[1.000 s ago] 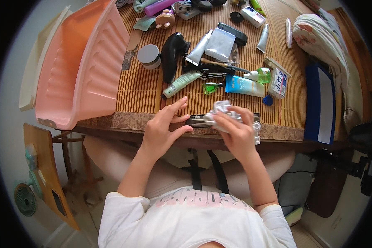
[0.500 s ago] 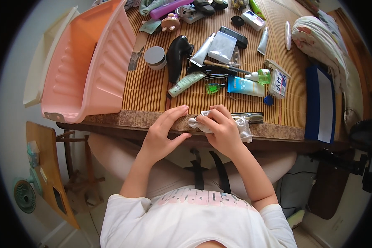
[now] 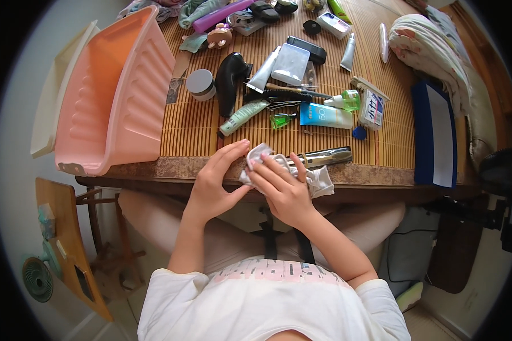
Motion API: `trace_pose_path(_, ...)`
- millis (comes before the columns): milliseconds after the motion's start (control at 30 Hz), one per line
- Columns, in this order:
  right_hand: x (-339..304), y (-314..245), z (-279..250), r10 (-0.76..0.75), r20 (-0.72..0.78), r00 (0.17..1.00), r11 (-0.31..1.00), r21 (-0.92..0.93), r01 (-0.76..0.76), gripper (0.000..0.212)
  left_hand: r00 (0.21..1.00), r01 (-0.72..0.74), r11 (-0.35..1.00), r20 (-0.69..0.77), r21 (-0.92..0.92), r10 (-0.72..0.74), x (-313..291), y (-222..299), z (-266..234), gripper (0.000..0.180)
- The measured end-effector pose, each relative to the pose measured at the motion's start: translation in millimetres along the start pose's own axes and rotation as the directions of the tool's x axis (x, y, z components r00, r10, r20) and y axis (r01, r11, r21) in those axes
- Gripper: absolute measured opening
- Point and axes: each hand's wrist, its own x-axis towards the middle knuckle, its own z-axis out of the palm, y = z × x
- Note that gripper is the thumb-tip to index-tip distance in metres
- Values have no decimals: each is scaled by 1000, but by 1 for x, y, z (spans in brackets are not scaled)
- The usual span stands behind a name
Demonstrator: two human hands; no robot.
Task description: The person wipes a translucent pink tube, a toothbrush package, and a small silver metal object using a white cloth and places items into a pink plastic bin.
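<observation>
My right hand (image 3: 284, 193) grips a crumpled white cloth (image 3: 320, 181) at the table's front edge, its fingers stretched over the bundle and pressing it. My left hand (image 3: 215, 183) is open beside the cloth's left end, thumb apart from the fingers; fingertips are close to the cloth, and contact is hard to tell. Just behind the cloth lies a long, slim, dark and silver object (image 3: 337, 155), partly covered by cloth and fingers. Beyond the hands are a green tube (image 3: 243, 118), a small green bottle (image 3: 280, 120) and a blue and white tube (image 3: 327, 116).
A pink plastic bin (image 3: 139, 108) stands on the left. Farther back lie a grey-lidded jar (image 3: 201, 85), a black curved device (image 3: 230, 82), a clear box (image 3: 290, 63) and a small white box (image 3: 372, 108). On the right are an open blue case (image 3: 425, 136) and bundled fabric (image 3: 429, 57).
My right hand has slid left with the white cloth, its fingers now straighter across it. My left hand has shifted slightly left, and the cloth's end is now close to it.
</observation>
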Motion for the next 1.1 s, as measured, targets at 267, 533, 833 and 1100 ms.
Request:
trace_pose_path(267, -32, 15, -52, 887, -215, 408, 333, 911, -243, 27, 958, -279, 913, 154, 298, 242, 10, 20, 20, 64)
trace_pose_path(533, -39, 44, -109, 965, -260, 33, 258, 964, 63, 42, 993, 112, 980, -21, -167, -117, -9, 23, 27, 19)
trace_pose_path(833, 1, 8, -5, 257, -242, 936, 955, -85, -284, 46, 849, 419, 664, 9, -620, -528, 6, 22, 27, 24)
trace_pose_path(1100, -25, 48, -23, 282, -350, 893, 920, -166, -356, 28, 802, 456, 510, 88, -729, -591, -2, 6, 29, 24)
